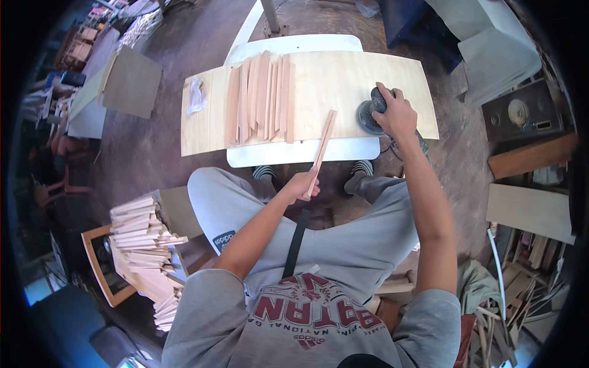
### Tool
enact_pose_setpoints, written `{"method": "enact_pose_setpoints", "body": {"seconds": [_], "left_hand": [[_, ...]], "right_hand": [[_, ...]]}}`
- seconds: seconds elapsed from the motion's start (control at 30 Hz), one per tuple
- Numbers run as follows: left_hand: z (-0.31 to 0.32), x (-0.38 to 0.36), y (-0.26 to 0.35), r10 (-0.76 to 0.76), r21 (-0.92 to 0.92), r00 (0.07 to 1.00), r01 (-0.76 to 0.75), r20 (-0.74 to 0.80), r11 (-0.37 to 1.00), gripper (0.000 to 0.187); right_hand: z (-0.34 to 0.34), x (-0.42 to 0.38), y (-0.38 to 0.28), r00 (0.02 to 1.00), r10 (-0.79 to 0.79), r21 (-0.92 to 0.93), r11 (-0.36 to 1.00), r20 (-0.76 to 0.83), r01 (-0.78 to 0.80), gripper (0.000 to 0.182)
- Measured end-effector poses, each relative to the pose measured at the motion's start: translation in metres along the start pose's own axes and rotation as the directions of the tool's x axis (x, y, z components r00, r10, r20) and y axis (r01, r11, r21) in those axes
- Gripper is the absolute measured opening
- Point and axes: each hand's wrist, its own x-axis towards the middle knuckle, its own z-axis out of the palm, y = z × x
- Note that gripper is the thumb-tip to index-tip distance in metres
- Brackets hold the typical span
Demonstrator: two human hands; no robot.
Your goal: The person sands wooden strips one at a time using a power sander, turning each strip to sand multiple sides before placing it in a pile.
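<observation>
Pale bare wood makes up the thin slat (323, 147) that the person's left hand (302, 186) grips by one end, fingers folded round it just off the near edge of the plywood board (343, 70). The slat's far end reaches over that board; from where I stand I can't tell whether it's one strip or two held together. The right hand (399, 115) is wrapped over the top of a dark power sander (366, 116) at the board's right side, and I can't make out whether its round pad lies flat.

A row of similar slats (261, 98) lies side by side on the board, left of its middle, with a clear plastic packet (196, 97) near the left end. A white table (245, 158) shows under the board, and a heap of cut wood pieces (138, 230) sits off its near left corner.

I'd judge the slat light and stiff, dry rather than slippery, though narrow enough to crack if bent hard; an end is a fair place to pinch it, minding splinters. The sander looks heavier and rigid, best held from above by its body, fingers clear of the pad.
</observation>
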Motion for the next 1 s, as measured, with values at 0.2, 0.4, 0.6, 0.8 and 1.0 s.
{"method": "enact_pose_setpoints", "body": {"seconds": [0.2,0.4,0.6,0.8,1.0], "left_hand": [[-0.009,0.021,-0.02,0.321,-0.112,0.946,-0.323,-0.035,0.94,0.047],[0.015,0.03,-0.014,0.339,-0.125,0.935,-0.35,-0.101,0.928,0.047],[0.016,0.031,-0.02,0.35,-0.202,0.937,-0.345,-0.012,0.916,0.047],[0.011,0.032,-0.018,0.337,-0.249,0.938,-0.308,0.08,0.918,0.043],[0.011,0.034,-0.016,0.314,-0.293,0.947,-0.283,0.063,0.913,0.041]], "right_hand": [[-0.02,-0.026,-0.036,0.998,-0.063,0.098,0.993,-0.003,0.063,0.084],[-0.009,-0.053,-0.072,0.951,-0.31,0.135,0.943,0.018,0.305,0.086],[0.0,-0.052,-0.089,0.959,-0.283,0.156,0.948,0.004,0.279,0.088],[0.012,0.002,-0.079,0.969,-0.246,0.102,0.963,-0.04,0.249,0.086],[0.014,0.045,-0.081,0.991,-0.135,0.084,0.987,0.0,0.135,0.082]]}}
